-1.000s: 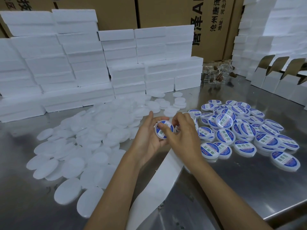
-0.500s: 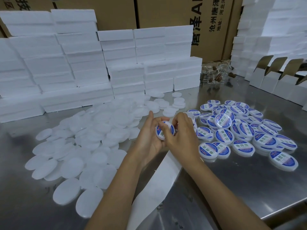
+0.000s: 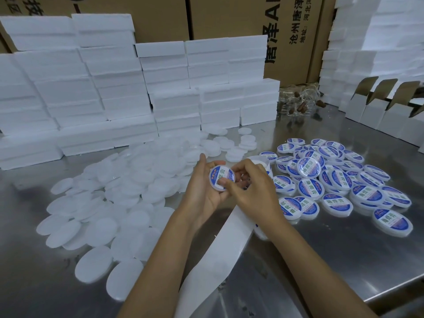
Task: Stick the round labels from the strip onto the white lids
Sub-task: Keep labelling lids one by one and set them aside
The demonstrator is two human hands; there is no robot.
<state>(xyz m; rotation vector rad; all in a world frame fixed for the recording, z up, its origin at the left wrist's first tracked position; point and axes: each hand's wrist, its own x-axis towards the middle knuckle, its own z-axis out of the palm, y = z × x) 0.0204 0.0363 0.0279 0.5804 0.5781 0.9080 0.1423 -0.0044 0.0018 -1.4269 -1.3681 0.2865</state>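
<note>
1. A steel table (image 3: 332, 255), shiny and lightly scuffed, fills the lower view; its front edge shows at lower right.
2. On the table, left of the hands, bare white lids (image 3: 128, 193) lie in a loose, overlapping heap.
3. Right of the hands lies a pile of labelled lids (image 3: 339, 180), blue-and-white faces up.
4. The left hand (image 3: 202, 193) cradles one labelled lid (image 3: 222, 177) above the table, fingers curled round its rim.
5. The right hand (image 3: 252, 189) curls beside it, thumb pressing the lid's lower edge.
6. A white backing strip (image 3: 231, 235) trails from under the hands toward the table's near edge.
7. Behind the bare lids, white foam blocks (image 3: 96, 88) stand stacked along the table's far side.
8. Brown cartons (image 3: 229, 17) with printed characters rise behind the blocks.
9. At the table's far right stand open white boxes (image 3: 376, 106), flaps raised.
</note>
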